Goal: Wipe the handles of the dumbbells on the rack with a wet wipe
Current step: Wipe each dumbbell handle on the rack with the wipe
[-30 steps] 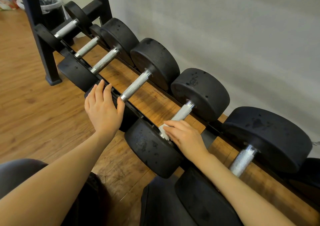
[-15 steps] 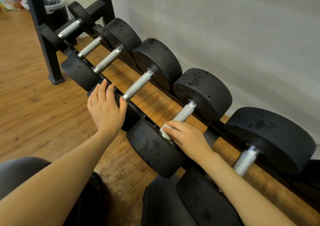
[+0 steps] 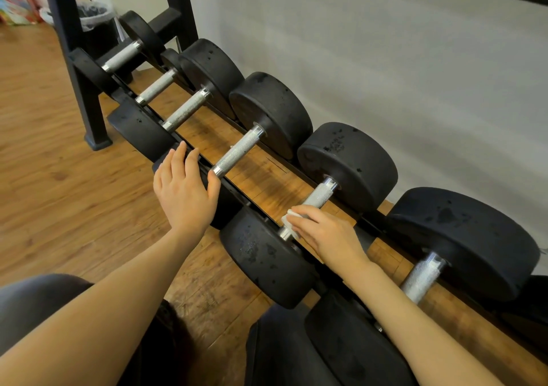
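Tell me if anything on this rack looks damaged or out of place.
Nothing is askew: the dumbbells sit in line on the rack. Only wear shows, with small chips pitting the black heads, such as this head.

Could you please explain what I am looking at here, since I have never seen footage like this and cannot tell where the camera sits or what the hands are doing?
There is no machine here: a person wears one camera on the head, looking down at their own bare arms. In front stands a black rack on a wooden floor, carrying a row of black dumbbells with silver knurled handles. The right hand holds a white wet wipe against the near end of one dumbbell handle. The left hand rests flat, fingers straight, on the front weight of the neighbouring dumbbell, apparently for support. A bin with a plastic liner stands behind the rack.
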